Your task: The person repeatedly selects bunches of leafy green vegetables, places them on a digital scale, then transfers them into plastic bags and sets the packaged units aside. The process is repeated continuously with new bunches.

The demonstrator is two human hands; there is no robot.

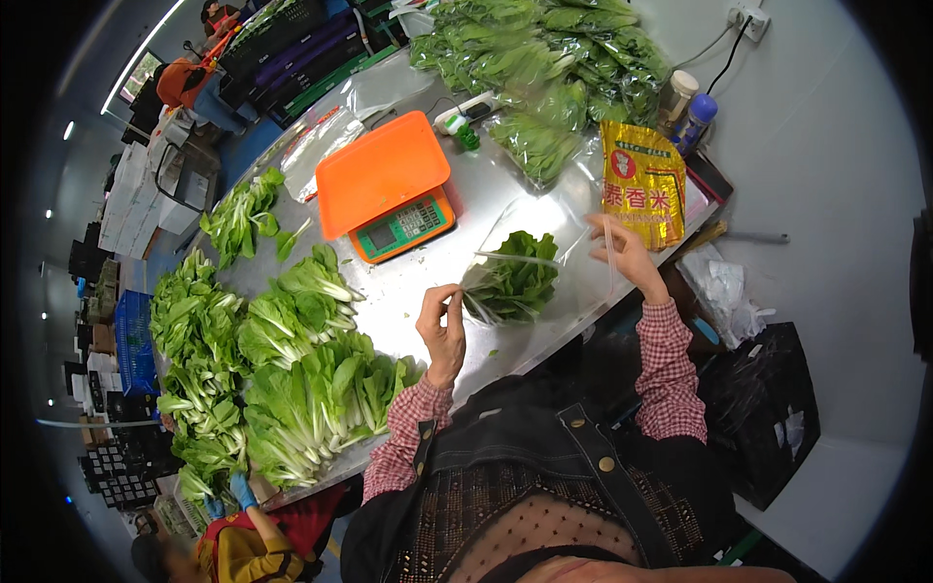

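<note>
A clear plastic bag with leafy greens inside [519, 277] lies at the near edge of the metal table. My left hand [443, 331] pinches the bag's gathered plastic between thumb and fingers, at the left of the greens. My right hand [619, 251] is at the other side with its fingers spread, by a clear plastic strip or bag edge; whether it grips the plastic is unclear. Beyond the bag stands an orange digital scale [397, 182] with a tray on top. Loose leafy greens with white stems [313, 386] are heaped left of my left hand.
Bagged greens [539, 58] are piled at the table's far side. A yellow printed bag [643, 186] and a blue-capped bottle [698, 120] are at the right. A co-worker in blue gloves [244, 490] touches the greens at lower left. A power strip [466, 109] lies behind the scale.
</note>
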